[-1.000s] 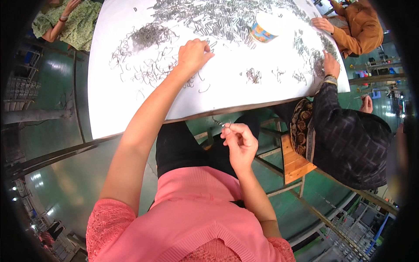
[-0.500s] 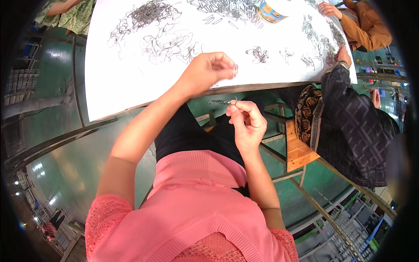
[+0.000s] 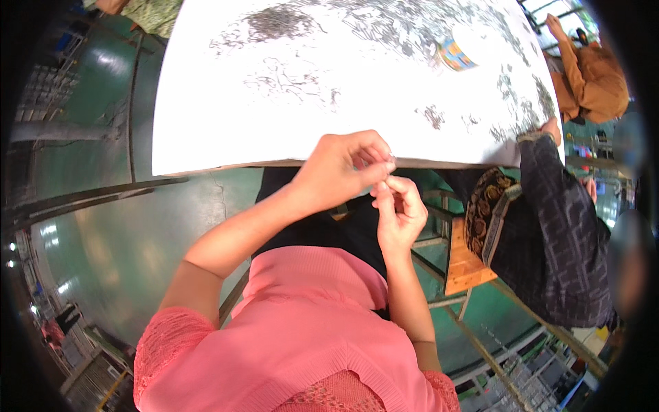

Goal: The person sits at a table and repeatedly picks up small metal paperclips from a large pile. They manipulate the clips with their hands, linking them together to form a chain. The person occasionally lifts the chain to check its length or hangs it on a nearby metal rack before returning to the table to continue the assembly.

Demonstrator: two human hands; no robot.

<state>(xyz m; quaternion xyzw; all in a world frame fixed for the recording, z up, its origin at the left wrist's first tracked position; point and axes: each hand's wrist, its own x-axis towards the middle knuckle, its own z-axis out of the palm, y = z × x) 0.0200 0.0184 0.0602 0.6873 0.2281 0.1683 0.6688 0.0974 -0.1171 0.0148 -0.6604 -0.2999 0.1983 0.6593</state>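
My left hand [image 3: 341, 167] and my right hand [image 3: 398, 211] meet just below the near edge of the white table [image 3: 206, 103]. Their fingertips pinch a small thin metal piece [image 3: 390, 172] between them; it is too small to tell its shape. Both hands hover over my lap, above my dark trousers and pink top. Piles of small dark metal parts [image 3: 274, 24] lie spread across the far part of the table, out of reach of either hand.
A person in a dark patterned sleeve [image 3: 549, 226] sits to my right with a hand on the table edge. Another person in orange [image 3: 594, 79] sits at the far right. A small colourful cup [image 3: 453, 55] stands on the table. A wooden stool [image 3: 467, 264] and green floor lie below.
My left hand has drawn back from the parts on the table to the table edge and joined my right hand, which has risen slightly. Both now pinch the small piece together.
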